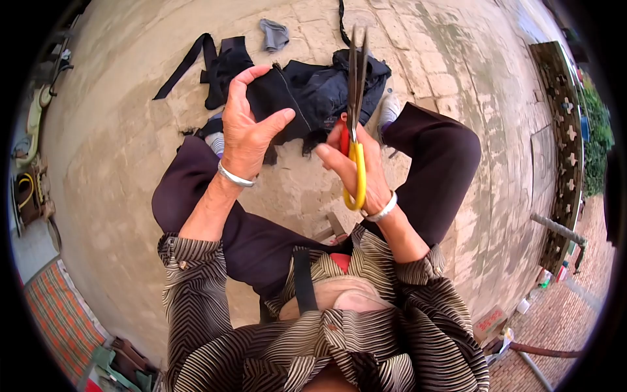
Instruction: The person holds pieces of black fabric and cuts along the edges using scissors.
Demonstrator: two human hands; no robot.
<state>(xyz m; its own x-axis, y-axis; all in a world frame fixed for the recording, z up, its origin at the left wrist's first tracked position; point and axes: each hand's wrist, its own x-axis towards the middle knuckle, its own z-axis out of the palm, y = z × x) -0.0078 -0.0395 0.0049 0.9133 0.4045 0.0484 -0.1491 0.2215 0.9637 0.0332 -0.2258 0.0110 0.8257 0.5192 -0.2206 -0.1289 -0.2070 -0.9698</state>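
My right hand (pixel 371 171) is wrapped round scissors (pixel 355 98) with yellow and red handles. Their long blades point away from me and lie nearly together. My left hand (pixel 247 130) is raised, thumb and index finger spread wide, and I see nothing between them. Beyond both hands, dark cloth pieces (pixel 317 88) lie heaped on the ground between my feet. One flat black piece has a seam line along it and sits just past my left fingertips. A black strap (pixel 186 68) trails off to the left, and a small grey cloth (pixel 274 34) lies behind the heap.
My knees, in dark trousers (pixel 434 157), bend out on both sides. The ground is worn paving (pixel 104 170). At the right runs a low patterned wall (pixel 563 130), with a metal pipe (pixel 557 228) near it. A striped mat (pixel 62 317) is at the lower left.
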